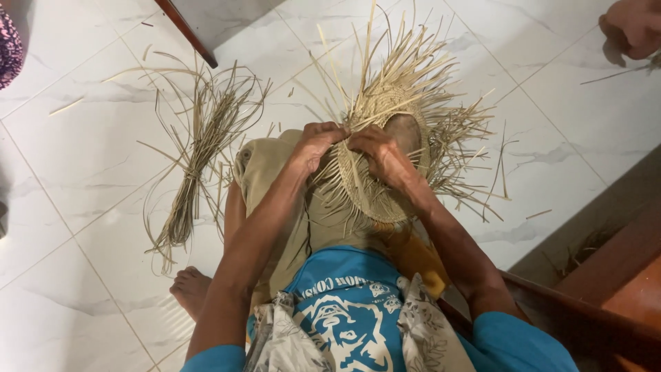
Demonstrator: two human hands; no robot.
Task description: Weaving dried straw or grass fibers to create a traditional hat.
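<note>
**Weaving the rim of a straw piece on the lap**

Head view: You sat on the white tiled floor point(89, 158) with a half-woven straw piece point(385, 186), round like a hat or basket, resting on your lap over the tan cloth of your knee point(265, 172). Your left hand point(317, 141) was closed in a pinch on the strands at the near upper rim, fingers curled down over the weave. Your right hand point(382, 155) sat just beside it, almost touching, also closed on strands and pressing against the woven wall. Loose ends point(413, 62) fanned out from the far rim towards the top of the floor.

To my eye you were tucking one strand across its neighbours. That step went best when the two hands stayed close together as they were, one pinning the last crossing while the other drew the strand snug. I would have kept the pull even, since dry straw likely cracks if bent sharply.

A bundle of spare strands point(196, 158) lay on the floor to your left, near your knee and within reach. Your bare foot point(193, 289) rested on the tiles near the bottom edge. Another person's hand point(633, 27) showed at the top right corner, well apart from yours.
</note>
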